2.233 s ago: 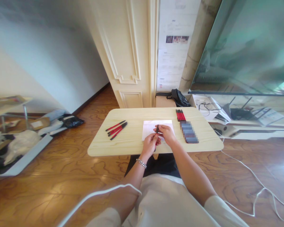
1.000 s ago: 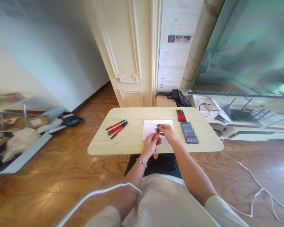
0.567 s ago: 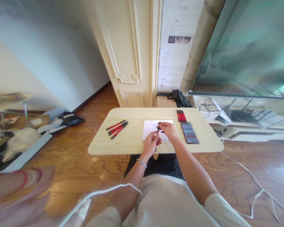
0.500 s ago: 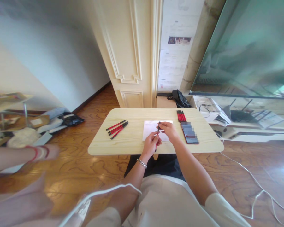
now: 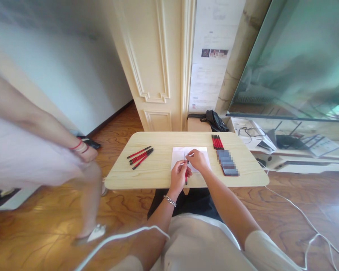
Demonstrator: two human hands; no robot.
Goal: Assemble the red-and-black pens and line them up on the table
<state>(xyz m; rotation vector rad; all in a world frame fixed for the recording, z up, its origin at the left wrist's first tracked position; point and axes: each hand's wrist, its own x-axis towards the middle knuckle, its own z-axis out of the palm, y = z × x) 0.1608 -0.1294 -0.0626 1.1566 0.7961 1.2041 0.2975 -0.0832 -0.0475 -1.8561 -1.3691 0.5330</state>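
Over the white paper (image 5: pixel 177 153), my left hand (image 5: pixel 179 174) is closed around a red pen (image 5: pixel 186 179), whose red and black end sticks out below the fingers. A thin dark tip, probably the refill, rises above that hand's thumb. My right hand (image 5: pixel 198 159) pinches a small black piece, seemingly the pen's cap or tip, just right of it and apart from the pen. Several red-and-black pens (image 5: pixel 141 155) lie loosely at the left of the table. Another row of red pens (image 5: pixel 217 142) sits side by side at the back right.
The light wooden table (image 5: pixel 118 173) carries a phone (image 5: pixel 227 163) at the right. Close on the left, a person (image 5: pixel 45 143) walks past, arm near the table corner. A black bag (image 5: pixel 214 120) lies behind the table, and a white cable (image 5: pixel 121 236) crosses my left arm.
My right hand has drawn the black piece off the pen, exposing a thin tip above my left hand. The passing person has moved further into view at the left.
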